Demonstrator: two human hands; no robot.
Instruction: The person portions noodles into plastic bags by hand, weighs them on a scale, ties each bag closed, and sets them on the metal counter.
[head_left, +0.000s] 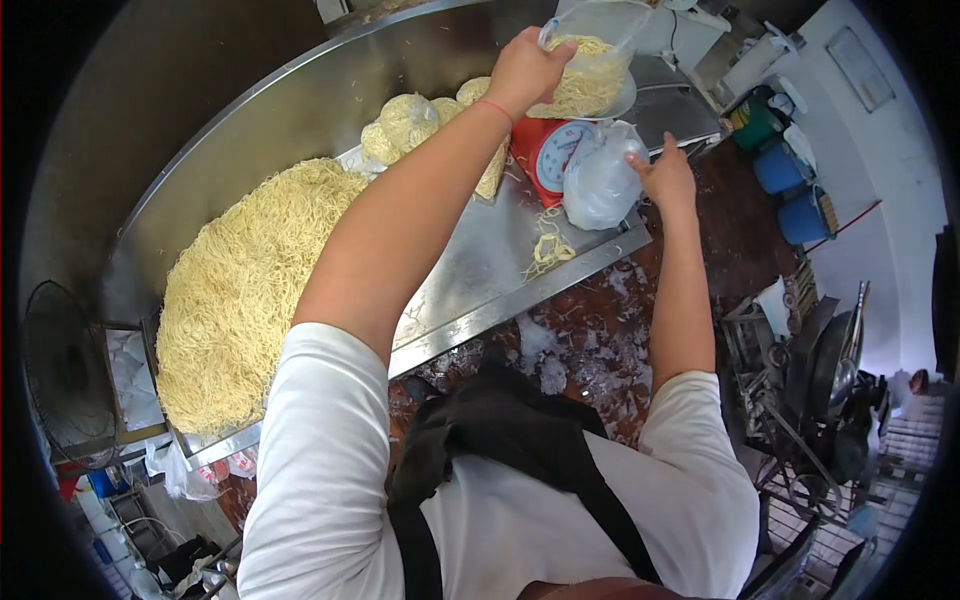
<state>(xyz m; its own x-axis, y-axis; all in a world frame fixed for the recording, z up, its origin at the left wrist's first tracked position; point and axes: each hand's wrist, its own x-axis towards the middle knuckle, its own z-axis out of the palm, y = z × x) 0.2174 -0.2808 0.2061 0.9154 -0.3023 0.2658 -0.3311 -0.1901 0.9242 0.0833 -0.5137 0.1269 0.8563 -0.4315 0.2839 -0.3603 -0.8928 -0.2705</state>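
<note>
My left hand (532, 72) grips the rim of a clear plastic bag (615, 22) between thumb and fingers. Pale yellow noodles (590, 85) lie inside this bag, which rests over a red dial scale (535, 155) at the far end of the steel table. To the right, my right hand (668, 178) is open, its thumb and index finger spread apart. Its thumb is beside a translucent white plastic bundle (602, 185) in front of the scale; whether they touch, I cannot tell. A few loose noodles (550, 252) lie near the table's front edge.
A large heap of noodles (250, 290) covers the left of the steel table (455, 270). Several filled noodle bags (408, 122) sit against its raised back wall. Blue buckets (800, 212) and a metal rack with pans (820, 370) stand at right, over a wet, littered floor (590, 340).
</note>
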